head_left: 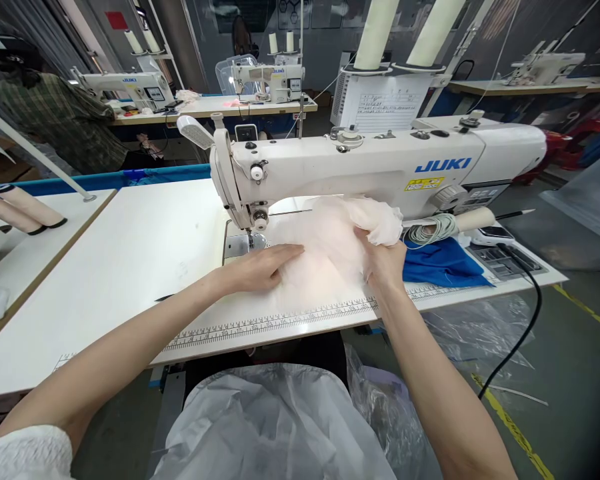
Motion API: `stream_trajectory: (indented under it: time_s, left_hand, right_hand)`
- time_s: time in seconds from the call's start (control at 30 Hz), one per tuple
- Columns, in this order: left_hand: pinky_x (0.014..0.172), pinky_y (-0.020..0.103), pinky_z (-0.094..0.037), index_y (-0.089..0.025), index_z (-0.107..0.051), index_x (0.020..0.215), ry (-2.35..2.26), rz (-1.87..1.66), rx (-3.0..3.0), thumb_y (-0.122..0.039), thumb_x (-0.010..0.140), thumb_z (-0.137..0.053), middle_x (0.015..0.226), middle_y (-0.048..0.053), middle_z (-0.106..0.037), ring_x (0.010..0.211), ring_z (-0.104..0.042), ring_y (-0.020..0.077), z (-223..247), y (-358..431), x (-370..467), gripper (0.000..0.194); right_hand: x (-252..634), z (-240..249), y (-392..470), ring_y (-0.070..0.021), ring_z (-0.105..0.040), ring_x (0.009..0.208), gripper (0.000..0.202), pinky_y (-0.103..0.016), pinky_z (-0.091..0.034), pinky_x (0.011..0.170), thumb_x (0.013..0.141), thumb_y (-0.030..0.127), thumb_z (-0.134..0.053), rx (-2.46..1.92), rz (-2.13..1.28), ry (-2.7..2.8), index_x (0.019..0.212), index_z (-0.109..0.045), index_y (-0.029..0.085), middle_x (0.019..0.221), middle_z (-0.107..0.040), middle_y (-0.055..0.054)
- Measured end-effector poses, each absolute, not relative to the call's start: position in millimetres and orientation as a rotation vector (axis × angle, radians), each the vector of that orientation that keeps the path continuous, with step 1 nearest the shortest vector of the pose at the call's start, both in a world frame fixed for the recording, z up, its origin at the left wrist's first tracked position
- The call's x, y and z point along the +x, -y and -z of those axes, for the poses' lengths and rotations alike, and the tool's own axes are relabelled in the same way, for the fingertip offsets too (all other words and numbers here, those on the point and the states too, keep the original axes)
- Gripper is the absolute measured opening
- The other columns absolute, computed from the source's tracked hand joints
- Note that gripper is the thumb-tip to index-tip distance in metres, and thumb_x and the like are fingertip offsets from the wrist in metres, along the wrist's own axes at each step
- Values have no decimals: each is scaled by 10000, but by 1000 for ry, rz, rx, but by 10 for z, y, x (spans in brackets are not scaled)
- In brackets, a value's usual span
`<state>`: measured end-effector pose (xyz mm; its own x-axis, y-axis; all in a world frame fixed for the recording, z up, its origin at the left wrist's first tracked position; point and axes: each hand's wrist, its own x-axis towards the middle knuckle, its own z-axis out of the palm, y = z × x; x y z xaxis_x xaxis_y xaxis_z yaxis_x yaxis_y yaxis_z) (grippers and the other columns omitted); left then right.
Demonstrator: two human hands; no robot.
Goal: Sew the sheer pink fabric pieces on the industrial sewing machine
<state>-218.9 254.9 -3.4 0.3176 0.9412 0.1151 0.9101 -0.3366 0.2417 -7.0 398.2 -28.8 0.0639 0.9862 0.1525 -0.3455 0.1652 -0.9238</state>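
Observation:
A pale pink, sheer fabric (320, 253) lies bunched on the white table under the arm of a JUKI sewing machine (330, 163). My left hand (267, 265) rests at the fabric's left edge, just right of and below the needle and metal plate (237, 245); its fingers reach to the right, close together, and what they press is too small to tell. Gathered folds of the fabric are in my right hand (386, 260), whose fingers are partly hidden by the cloth. A printed ruler strip (275, 323) runs along the table's front edge.
Right of the fabric are a blue cloth (443, 263), a coil of cord (433, 230) and a black cable (535, 313). Thread cones (30, 207) lie at the left. Behind are more sewing machines (270, 81) and a person in a checked shirt (57, 120).

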Motion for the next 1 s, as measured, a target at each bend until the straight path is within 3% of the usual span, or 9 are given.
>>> stream_trajectory:
  time_s: [0.2,0.37,0.57,0.77,1.0]
  left_hand:
    - [998,411,-515,-226,-560,1315,-1780,-368,2431,20,822,-335,1406,36,-559,1277,-545,228,16,-2636,-2181,595]
    - [917,381,-554,-238,-551,1324,-1798,-391,2366,37,794,-368,1334,35,-620,1154,-636,238,-72,-2636,-2177,625]
    - [980,347,-527,-241,-563,1318,-1756,-462,2301,-10,827,-427,1343,7,-615,1197,-612,215,-94,-2633,-2196,560]
    - [1047,369,-488,-160,-576,1299,-1886,-743,2197,-21,866,-343,1338,55,-616,1228,-591,209,-141,-2715,-2076,510]
    - [1101,373,-446,-193,-475,1389,-1743,-1253,2425,-42,938,-292,1395,66,-568,1294,-531,166,-131,-2651,-1916,510]
  right_hand:
    - [-79,308,-3994,-271,-679,977,511,-374,-561,854,494,238,-874,-853,-1203,1001,967,-732,103,947,-757,-82]
    - [-75,319,-3997,-263,-680,961,518,-371,-560,850,494,236,-870,-847,-1209,1000,972,-725,101,912,-756,-79]
    - [-80,316,-3982,-257,-678,958,535,-364,-561,842,497,236,-873,-841,-1221,995,990,-720,95,914,-753,-86]
    - [-84,326,-3982,-253,-687,926,501,-355,-573,809,510,239,-866,-842,-1229,985,970,-725,100,936,-753,-89]
    - [-85,304,-3955,-247,-689,917,506,-345,-573,795,515,250,-867,-836,-1220,975,975,-720,102,960,-750,-94]
